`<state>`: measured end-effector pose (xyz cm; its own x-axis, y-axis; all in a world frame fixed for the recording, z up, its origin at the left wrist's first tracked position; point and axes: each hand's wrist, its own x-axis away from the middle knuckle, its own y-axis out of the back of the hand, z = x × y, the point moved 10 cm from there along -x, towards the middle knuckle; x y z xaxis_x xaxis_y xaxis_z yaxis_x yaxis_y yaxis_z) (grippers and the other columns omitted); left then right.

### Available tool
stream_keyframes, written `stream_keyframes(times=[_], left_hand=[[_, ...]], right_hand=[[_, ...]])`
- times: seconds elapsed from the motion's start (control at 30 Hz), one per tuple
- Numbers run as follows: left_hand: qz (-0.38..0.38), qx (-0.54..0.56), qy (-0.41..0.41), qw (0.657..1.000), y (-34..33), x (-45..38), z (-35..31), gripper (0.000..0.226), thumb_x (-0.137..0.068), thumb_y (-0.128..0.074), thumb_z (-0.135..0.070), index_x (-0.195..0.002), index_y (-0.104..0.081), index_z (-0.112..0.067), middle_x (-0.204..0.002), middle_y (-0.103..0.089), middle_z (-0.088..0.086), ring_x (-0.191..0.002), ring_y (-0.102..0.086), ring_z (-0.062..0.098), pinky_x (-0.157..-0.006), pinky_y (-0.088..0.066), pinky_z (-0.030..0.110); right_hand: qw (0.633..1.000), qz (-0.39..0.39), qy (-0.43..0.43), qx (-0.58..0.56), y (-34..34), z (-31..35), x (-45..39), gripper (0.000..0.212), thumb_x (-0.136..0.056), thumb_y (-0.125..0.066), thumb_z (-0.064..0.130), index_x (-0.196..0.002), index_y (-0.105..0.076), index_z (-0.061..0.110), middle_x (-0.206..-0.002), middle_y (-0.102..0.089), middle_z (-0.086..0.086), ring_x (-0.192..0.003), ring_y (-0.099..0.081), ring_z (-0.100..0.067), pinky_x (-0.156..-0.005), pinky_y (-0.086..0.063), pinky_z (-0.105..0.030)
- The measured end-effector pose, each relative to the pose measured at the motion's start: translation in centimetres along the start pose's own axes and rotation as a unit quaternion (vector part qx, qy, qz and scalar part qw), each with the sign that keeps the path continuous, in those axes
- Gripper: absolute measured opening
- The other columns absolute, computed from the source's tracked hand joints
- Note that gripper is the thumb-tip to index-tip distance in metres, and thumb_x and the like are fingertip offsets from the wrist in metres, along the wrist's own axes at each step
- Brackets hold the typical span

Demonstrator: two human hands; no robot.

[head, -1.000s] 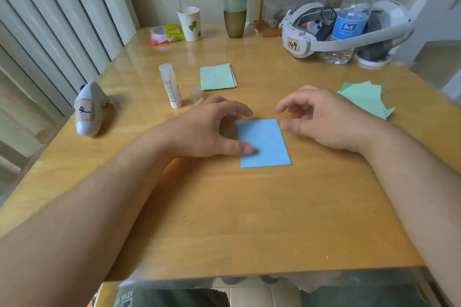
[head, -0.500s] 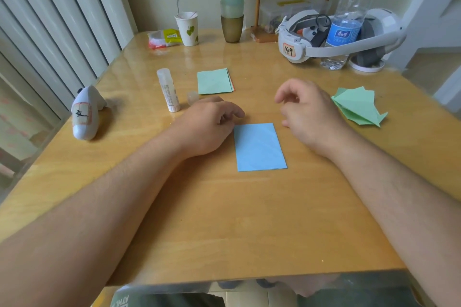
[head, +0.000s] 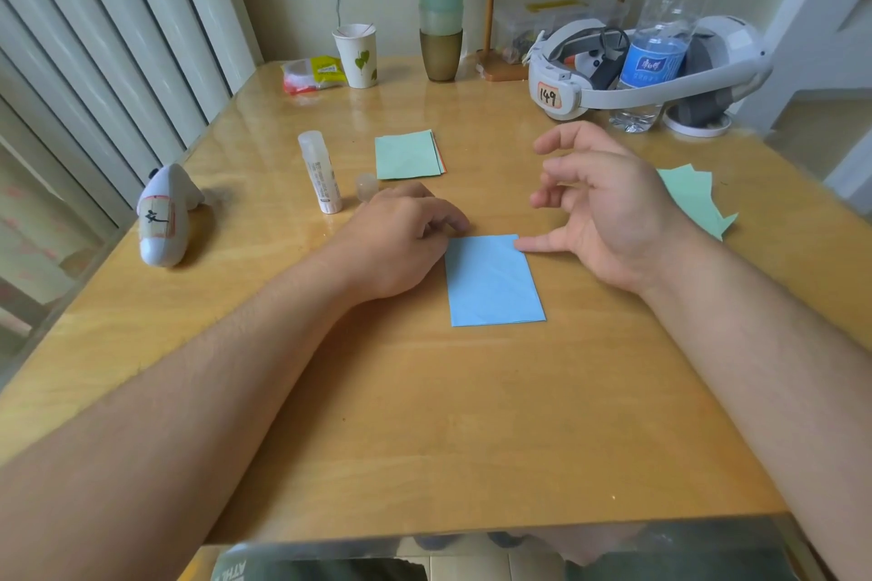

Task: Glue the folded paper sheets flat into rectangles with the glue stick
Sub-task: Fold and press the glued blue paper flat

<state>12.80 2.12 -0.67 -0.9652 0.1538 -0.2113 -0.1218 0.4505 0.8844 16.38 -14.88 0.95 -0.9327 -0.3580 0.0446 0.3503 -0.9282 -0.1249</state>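
Blue paper (head: 493, 281), folded into a flat rectangle, lies on the wooden table (head: 424, 415) about midway between its left and right edges. The left hand (head: 401, 245) rests on the table at the sheet's left edge, fingers curled down onto the far left corner; whether they pinch the paper or only press it is hard to tell. The right hand (head: 608, 212) hangs over the table beside the sheet with fingers loosely spread, holding nothing, its thumb tip touching the far right corner. Toward the left edge the glue stick (head: 321, 172) stands upright, uncapped, with its clear cap (head: 366, 185) just beside it. A stack of green rectangles (head: 409, 154) lies beyond the left hand, and unglued green sheets (head: 698, 198) lie near the right edge. A headset (head: 637, 71) and water bottle (head: 660, 33) sit at the far right corner.
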Motion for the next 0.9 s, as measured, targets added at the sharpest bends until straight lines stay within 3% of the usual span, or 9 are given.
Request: stream_keyframes(times=[0.17,0.23,0.33,0.37,0.43,0.53,0.6,0.73,0.9], left_hand=[[-0.002,0.003,-0.003,1.000,0.2,0.2,-0.3,0.030,-0.097,-0.059,-0.023,-0.119,-0.073,-0.038,-0.108,-0.057,-0.009,-0.103,-0.052,0.007,-0.100,-0.046,0.035],[0.005,0.004,-0.009,1.000,0.1,0.4,-0.5,0.027,-0.095,-0.063,-0.029,-0.118,-0.072,-0.041,-0.106,-0.056,-0.010,-0.102,-0.051,0.007,-0.100,-0.045,0.034],[0.007,0.009,-0.018,1.000,0.0,0.6,-0.7,0.029,-0.093,-0.066,-0.030,-0.119,-0.069,-0.042,-0.108,-0.054,-0.011,-0.101,-0.050,0.005,-0.098,-0.045,0.032],[0.005,0.014,-0.016,1.000,0.0,0.6,-0.7,0.029,-0.093,-0.066,-0.029,-0.120,-0.069,-0.041,-0.109,-0.054,-0.010,-0.101,-0.049,0.003,-0.097,-0.045,0.029],[-0.002,0.024,-0.015,1.000,0.2,0.6,-0.6,0.031,-0.094,-0.065,-0.023,-0.121,-0.069,-0.038,-0.112,-0.055,-0.008,-0.102,-0.049,0.003,-0.095,-0.043,0.025],[0.003,0.034,-0.012,0.999,0.2,0.5,-0.7,0.034,-0.094,-0.063,-0.018,-0.121,-0.068,-0.038,-0.114,-0.054,-0.009,-0.104,-0.049,0.004,-0.094,-0.042,0.022],[0.011,0.036,-0.012,0.999,0.0,0.5,-0.8,0.036,-0.094,-0.062,-0.017,-0.121,-0.068,-0.039,-0.115,-0.054,-0.009,-0.105,-0.050,0.004,-0.094,-0.043,0.022],[0.013,0.048,-0.018,0.999,-0.1,0.5,-1.3,0.039,-0.092,-0.062,-0.014,-0.121,-0.067,-0.040,-0.117,-0.054,-0.009,-0.106,-0.052,0.002,-0.093,-0.044,0.019],[0.010,0.055,-0.022,0.998,-0.1,0.6,-1.6,0.042,-0.090,-0.061,-0.010,-0.120,-0.069,-0.039,-0.118,-0.054,-0.008,-0.105,-0.053,0.002,-0.092,-0.045,0.017]], right_hand=[[0.999,0.023,-0.010,0.020,0.7,0.1,-0.2,0.017,-0.093,-0.059,0.007,-0.092,-0.067,0.023,-0.083,-0.054,0.000,-0.084,-0.055,-0.021,-0.084,-0.056,-0.071],[0.993,0.082,0.016,0.079,0.7,0.6,0.2,0.011,-0.084,-0.072,0.016,-0.088,-0.069,0.026,-0.083,-0.056,0.002,-0.082,-0.057,-0.017,-0.085,-0.060,-0.058],[0.895,0.150,0.106,0.408,0.5,0.5,1.3,0.033,-0.064,-0.091,0.040,-0.090,-0.072,0.037,-0.095,-0.064,0.007,-0.088,-0.061,-0.014,-0.083,-0.054,-0.033],[0.864,0.168,0.089,0.467,0.3,-0.5,1.6,0.035,-0.063,-0.093,0.041,-0.091,-0.072,0.039,-0.099,-0.064,0.008,-0.092,-0.062,-0.013,-0.084,-0.052,-0.030],[0.849,0.186,0.070,0.489,-0.1,-1.5,1.9,0.032,-0.066,-0.093,0.033,-0.090,-0.071,0.039,-0.101,-0.063,0.005,-0.096,-0.062,-0.016,-0.087,-0.053,-0.034],[0.923,0.143,0.069,0.351,0.4,0.2,1.6,0.026,-0.082,-0.083,0.011,-0.084,-0.068,0.032,-0.096,-0.061,-0.009,-0.087,-0.061,-0.031,-0.086,-0.059,-0.057],[0.972,0.157,-0.017,0.172,0.7,-0.1,1.7,0.026,-0.086,-0.075,-0.001,-0.087,-0.066,0.024,-0.095,-0.054,-0.009,-0.084,-0.060,-0.025,-0.081,-0.061,-0.061],[0.963,0.221,-0.138,0.064,-0.1,-1.4,2.9,0.016,-0.082,-0.068,0.012,-0.095,-0.065,0.021,-0.084,-0.053,-0.005,-0.076,-0.053,-0.020,-0.079,-0.056,-0.068],[0.964,0.200,-0.175,-0.008,-0.3,-1.7,2.8,0.016,-0.085,-0.062,0.015,-0.099,-0.059,0.023,-0.080,-0.050,-0.005,-0.073,-0.045,-0.019,-0.080,-0.052,-0.075]])
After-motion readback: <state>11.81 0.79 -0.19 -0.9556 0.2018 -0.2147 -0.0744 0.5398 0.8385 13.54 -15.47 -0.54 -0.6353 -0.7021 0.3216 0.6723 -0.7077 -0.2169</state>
